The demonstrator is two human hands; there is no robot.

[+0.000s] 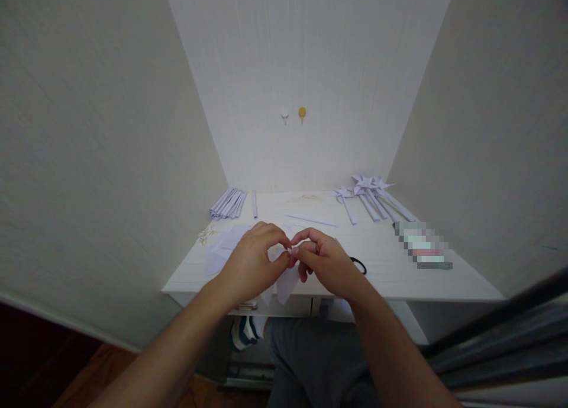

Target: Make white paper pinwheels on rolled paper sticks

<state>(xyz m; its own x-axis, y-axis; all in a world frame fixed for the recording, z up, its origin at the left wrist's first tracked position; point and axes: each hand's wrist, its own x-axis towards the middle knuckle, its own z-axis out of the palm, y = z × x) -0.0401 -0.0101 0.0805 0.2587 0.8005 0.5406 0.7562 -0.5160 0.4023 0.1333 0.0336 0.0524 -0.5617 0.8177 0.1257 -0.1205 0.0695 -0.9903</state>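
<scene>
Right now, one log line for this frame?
left hand: pinching white paper | right hand: pinching white paper | desk: paper strips back-left, pinwheels back-right

Bundled paper strips (228, 203), paper pinwheels (369, 192), black hair tie (359, 265), wall hooks (302, 112)

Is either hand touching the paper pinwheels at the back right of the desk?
No: the left hand and right hand pinch white paper at the front edge of the desk, apart from the pinwheels.

Left hand (251, 260) and right hand (326, 260) pinching folded white paper (286, 282), white desk (399, 260), paper pinwheels (366, 189)
</scene>
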